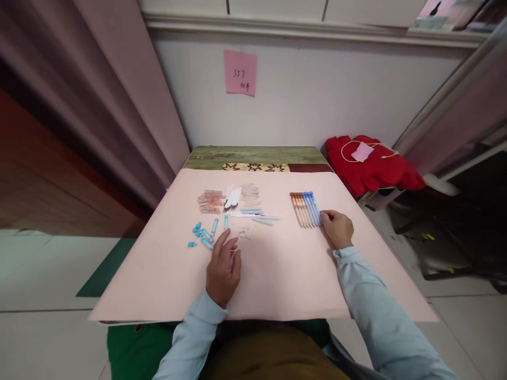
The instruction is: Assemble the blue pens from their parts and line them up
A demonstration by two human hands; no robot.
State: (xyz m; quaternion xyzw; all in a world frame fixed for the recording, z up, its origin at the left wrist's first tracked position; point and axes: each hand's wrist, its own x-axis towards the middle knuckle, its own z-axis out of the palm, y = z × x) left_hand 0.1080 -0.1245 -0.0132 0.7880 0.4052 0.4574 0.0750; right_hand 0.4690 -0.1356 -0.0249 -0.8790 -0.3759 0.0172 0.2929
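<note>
On the right of the table lies a neat row of pens (pixel 303 209), some with brown tops and some with blue ones. My right hand (pixel 338 229) is closed at the row's right end, its fingertips pinching the outermost blue pen (pixel 318 215). My left hand (pixel 224 269) rests palm down with fingers loosely apart, the index fingertip by the lower end of a light blue pen barrel (pixel 226 222). More blue barrels (pixel 206 235) and small bright blue pieces (pixel 197 228) lie to its left. Tiny springs (pixel 244 232) are scattered to its right.
Behind my left hand are brownish clear tubes (pixel 211 201), white refills with dark tips (pixel 232 199), pale clear parts (pixel 250 194) and light blue sticks (pixel 253 212). A pink cover (pixel 285 279) lies over the table. Red cloth (pixel 370 166) with a white cable sits beyond the right edge.
</note>
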